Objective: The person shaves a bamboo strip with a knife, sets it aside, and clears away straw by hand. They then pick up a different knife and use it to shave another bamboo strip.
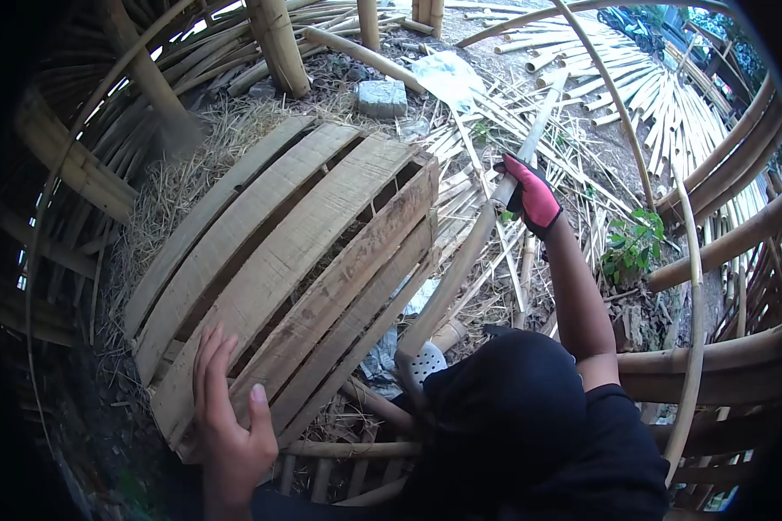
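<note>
A slatted wooden crate (295, 234) lies on straw at the left, with gaps between its boards. My left hand (235, 417) is bare and rests on the crate's near slats, fingers stretched out and thumb apart. In a pink and black glove, my right hand (534, 195) is closed round a long pole (456, 269). The pole slants from the upper right down toward the crate's near right side. Its far end looks greyer and flatter, and its near end runs behind dark cloth.
A rounded black cloth-covered shape (504, 408) fills the bottom centre. A grey block (382, 98) and a white plastic sheet (447, 78) lie beyond the crate. Split bamboo strips (660, 95) are spread at upper right. Bamboo posts (278, 48) and rails surround the area. A green plant (632, 247) grows at right.
</note>
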`<state>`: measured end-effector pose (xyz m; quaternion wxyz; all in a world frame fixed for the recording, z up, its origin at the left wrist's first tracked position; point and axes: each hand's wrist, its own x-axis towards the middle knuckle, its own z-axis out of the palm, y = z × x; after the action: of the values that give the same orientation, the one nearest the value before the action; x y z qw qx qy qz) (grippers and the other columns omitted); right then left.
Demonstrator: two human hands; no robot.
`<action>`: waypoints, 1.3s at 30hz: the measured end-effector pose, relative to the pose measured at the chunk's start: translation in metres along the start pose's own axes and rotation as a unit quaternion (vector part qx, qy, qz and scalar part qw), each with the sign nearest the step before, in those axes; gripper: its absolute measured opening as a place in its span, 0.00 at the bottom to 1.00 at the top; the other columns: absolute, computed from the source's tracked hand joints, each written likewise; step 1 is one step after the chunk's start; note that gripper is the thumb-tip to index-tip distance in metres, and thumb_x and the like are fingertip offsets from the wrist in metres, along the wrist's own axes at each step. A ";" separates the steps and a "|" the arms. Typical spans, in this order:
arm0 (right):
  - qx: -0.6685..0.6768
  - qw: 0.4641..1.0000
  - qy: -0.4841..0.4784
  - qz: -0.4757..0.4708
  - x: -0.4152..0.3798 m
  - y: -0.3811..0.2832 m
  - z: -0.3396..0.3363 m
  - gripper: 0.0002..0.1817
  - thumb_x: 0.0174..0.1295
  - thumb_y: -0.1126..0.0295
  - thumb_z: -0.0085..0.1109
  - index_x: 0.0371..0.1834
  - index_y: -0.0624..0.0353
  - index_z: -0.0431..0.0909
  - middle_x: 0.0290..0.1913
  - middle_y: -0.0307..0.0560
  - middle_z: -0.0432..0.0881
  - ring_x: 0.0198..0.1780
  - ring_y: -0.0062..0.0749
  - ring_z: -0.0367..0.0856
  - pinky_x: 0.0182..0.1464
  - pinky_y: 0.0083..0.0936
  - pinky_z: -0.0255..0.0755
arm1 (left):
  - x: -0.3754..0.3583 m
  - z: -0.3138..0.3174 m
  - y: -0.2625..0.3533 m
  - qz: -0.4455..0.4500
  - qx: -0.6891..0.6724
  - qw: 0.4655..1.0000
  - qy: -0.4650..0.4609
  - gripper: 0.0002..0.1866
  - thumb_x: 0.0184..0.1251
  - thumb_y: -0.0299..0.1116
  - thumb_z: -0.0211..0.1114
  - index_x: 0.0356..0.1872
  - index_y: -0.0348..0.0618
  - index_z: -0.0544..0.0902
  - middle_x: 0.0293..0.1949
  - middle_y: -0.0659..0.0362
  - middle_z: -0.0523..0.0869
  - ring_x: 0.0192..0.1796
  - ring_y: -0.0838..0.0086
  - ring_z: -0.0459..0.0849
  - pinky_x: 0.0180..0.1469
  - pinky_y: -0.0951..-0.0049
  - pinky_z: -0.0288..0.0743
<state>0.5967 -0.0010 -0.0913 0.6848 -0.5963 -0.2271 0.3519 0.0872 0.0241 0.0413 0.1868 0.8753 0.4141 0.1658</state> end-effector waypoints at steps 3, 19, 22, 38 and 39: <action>-0.045 0.998 -0.008 0.051 0.028 0.065 -0.050 0.21 0.73 0.49 0.55 0.45 0.56 0.84 0.21 0.31 0.74 0.17 0.15 0.63 0.21 0.18 0.52 | -0.040 0.053 0.002 0.020 0.167 0.979 0.118 0.38 0.63 0.39 0.67 0.73 0.43 0.64 0.75 0.42 0.61 0.79 0.39 0.51 0.74 0.27 0.37; -0.334 0.896 0.215 -0.198 -0.006 0.174 0.000 0.30 0.69 0.43 0.57 0.60 0.59 0.79 0.40 0.60 0.85 0.44 0.54 0.84 0.47 0.35 0.74 | -0.023 0.131 -0.096 -0.080 0.422 0.890 0.154 0.73 0.33 0.64 0.82 0.81 0.70 0.41 0.82 0.48 0.31 0.81 0.42 0.31 0.69 0.21 0.29; -0.399 0.897 0.031 -0.188 -0.041 0.146 0.063 0.34 0.62 0.45 0.67 0.67 0.50 0.75 0.28 0.52 0.83 0.31 0.47 0.83 0.35 0.34 0.74 | 0.016 0.083 -0.077 -0.129 0.369 0.914 0.106 0.75 0.29 0.56 0.86 0.81 0.71 0.42 0.82 0.48 0.32 0.82 0.46 0.33 0.71 0.24 0.30; -0.657 0.606 -0.199 -0.401 0.022 -0.015 0.237 0.32 0.67 0.34 0.48 0.58 0.45 0.81 0.33 0.47 0.87 0.38 0.45 0.87 0.41 0.36 0.79 | 0.120 0.044 -0.186 -0.007 0.291 0.934 0.207 0.33 0.66 0.54 0.62 0.70 0.51 0.72 0.79 0.57 0.59 0.80 0.59 0.55 0.78 0.42 0.42; -0.716 0.573 -0.197 -0.347 0.019 -0.037 0.243 0.30 0.68 0.35 0.47 0.51 0.47 0.85 0.38 0.47 0.88 0.40 0.44 0.88 0.43 0.37 0.79 | 0.135 0.035 -0.201 -0.022 0.270 0.941 0.205 0.33 0.66 0.54 0.62 0.69 0.50 0.72 0.78 0.56 0.60 0.80 0.59 0.55 0.78 0.43 0.42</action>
<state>0.4393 0.1714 -0.0120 0.0431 -0.6838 -0.7238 -0.0816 0.0509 0.2421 -0.0640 -0.1417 0.8305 0.4922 0.2190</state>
